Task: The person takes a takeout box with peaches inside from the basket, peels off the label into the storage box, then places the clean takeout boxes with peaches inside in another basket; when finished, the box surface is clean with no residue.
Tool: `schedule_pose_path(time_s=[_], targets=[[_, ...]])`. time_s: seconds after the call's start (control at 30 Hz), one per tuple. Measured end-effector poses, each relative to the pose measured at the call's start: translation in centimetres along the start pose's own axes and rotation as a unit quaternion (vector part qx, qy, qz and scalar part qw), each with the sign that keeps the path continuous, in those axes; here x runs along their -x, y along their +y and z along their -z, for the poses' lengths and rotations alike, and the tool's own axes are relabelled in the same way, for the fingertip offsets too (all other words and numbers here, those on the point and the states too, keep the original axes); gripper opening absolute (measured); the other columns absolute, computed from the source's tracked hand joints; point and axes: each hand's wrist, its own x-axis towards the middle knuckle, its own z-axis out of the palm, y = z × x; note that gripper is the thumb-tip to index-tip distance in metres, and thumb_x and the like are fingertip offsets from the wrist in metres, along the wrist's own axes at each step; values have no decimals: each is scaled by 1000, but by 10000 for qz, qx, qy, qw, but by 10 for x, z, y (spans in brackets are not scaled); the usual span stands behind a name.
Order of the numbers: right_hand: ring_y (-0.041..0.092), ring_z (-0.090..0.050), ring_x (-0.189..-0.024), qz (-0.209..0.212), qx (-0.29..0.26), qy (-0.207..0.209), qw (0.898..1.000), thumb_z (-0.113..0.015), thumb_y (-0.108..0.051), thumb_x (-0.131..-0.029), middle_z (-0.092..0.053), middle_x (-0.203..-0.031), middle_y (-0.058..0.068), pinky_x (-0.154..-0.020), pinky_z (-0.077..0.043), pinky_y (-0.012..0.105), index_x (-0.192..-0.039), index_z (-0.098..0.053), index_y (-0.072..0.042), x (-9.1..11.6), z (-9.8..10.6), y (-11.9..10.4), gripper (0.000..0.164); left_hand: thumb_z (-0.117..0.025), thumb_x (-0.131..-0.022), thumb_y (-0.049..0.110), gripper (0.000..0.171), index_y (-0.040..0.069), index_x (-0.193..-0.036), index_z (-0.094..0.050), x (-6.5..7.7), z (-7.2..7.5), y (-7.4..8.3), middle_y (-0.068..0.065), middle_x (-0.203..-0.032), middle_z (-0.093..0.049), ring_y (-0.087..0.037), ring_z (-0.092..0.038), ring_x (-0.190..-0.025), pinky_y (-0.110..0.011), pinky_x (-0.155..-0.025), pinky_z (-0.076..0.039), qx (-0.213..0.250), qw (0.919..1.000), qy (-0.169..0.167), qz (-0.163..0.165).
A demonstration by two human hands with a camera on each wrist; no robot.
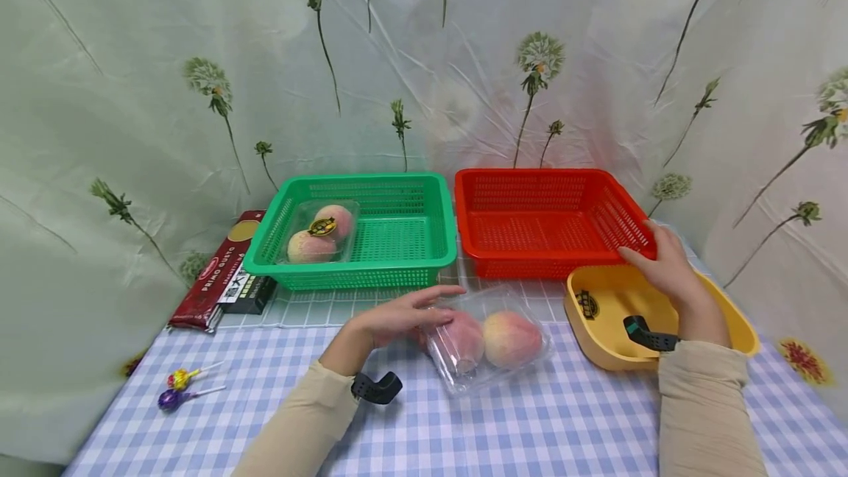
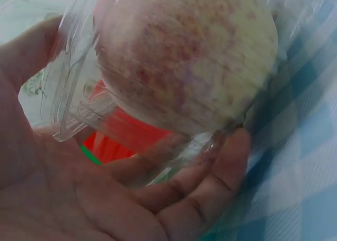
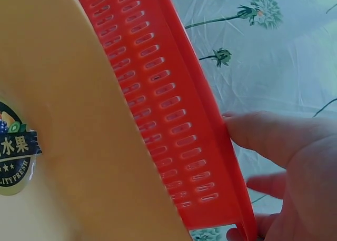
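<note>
My left hand (image 1: 397,316) grips the left side of a clear plastic pack of two peaches (image 1: 509,339), which sits at the middle of the checked cloth. In the left wrist view one peach (image 2: 189,57) shows through the plastic, with the thumb on one side and fingers curled along the other. At its front right corner, the red basket (image 1: 523,268) is held by my right hand (image 1: 672,267). The right wrist view shows my thumb against the basket's rim (image 3: 224,130) and fingertips at its lower edge. The inside of the red basket is bare.
A green basket (image 1: 358,276) at the back left holds another peach pack (image 1: 324,230). Right of the cloth's middle stands a yellow tub (image 1: 596,337) with a fruit sticker, below my right forearm. Far left lie a spaghetti pack (image 1: 215,271), a black box (image 1: 248,297) and two lollipops (image 1: 174,397).
</note>
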Motion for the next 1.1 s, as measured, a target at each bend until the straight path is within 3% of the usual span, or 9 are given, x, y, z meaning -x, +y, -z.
schedule_pose_path(time_s=[0.1, 0.27, 0.4, 0.53, 0.67, 0.87, 0.97, 1.1], targets=[[58, -12, -136, -158, -153, -111, 9997, -47, -41, -102, 0, -156, 42, -107, -27, 73, -156, 9, 7, 2, 1, 0, 91, -55, -101, 24, 59, 23, -156, -34, -3, -4, -1, -15, -155, -36, -19, -53, -116, -34, -84, -54, 340, 9993, -154, 51], [61, 0, -141, -391, -358, -306, 9981, -46, -49, -101, 18, -158, 38, -112, -14, 75, -151, 23, 6, 6, 5, 2, 101, -52, -102, 24, 55, 22, -155, -36, -7, -10, -1, -14, -153, -39, -23, -56, -115, -39, -86, -55, 743, 9970, -213, 100], [58, -8, -138, -339, -366, -321, 9982, -47, -49, -101, 11, -158, 39, -110, -22, 72, -154, 16, 6, 4, 5, 2, 99, -49, -103, 26, 51, 21, -153, -41, -8, -10, 1, -15, -157, -39, -20, -54, -118, -37, -83, -55, 695, 9976, -27, 9], [55, -14, -134, -196, -322, -320, 9988, -49, -47, -101, -1, -155, 40, -101, -31, 61, -156, 6, 7, 3, 3, 3, 95, -50, -103, 28, 48, 24, -151, -45, -7, -11, 7, -11, -157, -41, -17, -56, -113, -34, -79, -55, 729, 9972, 152, -23], [54, -16, -133, -152, -301, -340, 9989, -50, -46, -101, -5, -154, 38, -96, -34, 52, -156, 4, 7, 2, 1, 3, 94, -50, -103, 30, 48, 27, -150, -46, -3, -13, 19, -5, -155, -42, -17, -58, -111, -33, -77, -56, 867, 9957, 298, -125], [53, -19, -133, -165, -330, -248, 9990, -51, -46, -101, -7, -154, 37, -93, -38, 45, -157, 3, 5, 1, -1, 1, 93, -43, -104, 28, 49, 25, -153, -41, -3, -17, 42, -7, -153, -45, -18, -58, -117, -39, -83, -58, 1335, 9883, 428, -600], [53, -19, -133, -172, -383, -241, 9988, -52, -46, -101, -8, -153, 37, -91, -39, 40, -158, 3, 4, 1, -2, 1, 93, -43, -104, 29, 48, 28, -153, -41, -11, -20, 55, -6, -153, -45, -22, -57, -122, -42, -87, -58, 1601, 9828, 563, -727], [54, -20, -132, -220, -368, -251, 9988, -51, -45, -101, -7, -154, 38, -89, -40, 37, -158, 5, 3, 3, 0, 2, 93, -49, -102, 33, 45, 34, -147, -47, -30, -24, 77, -2, -150, -47, -28, -52, -129, -47, -93, -56, 1889, 9743, 1045, -638]])
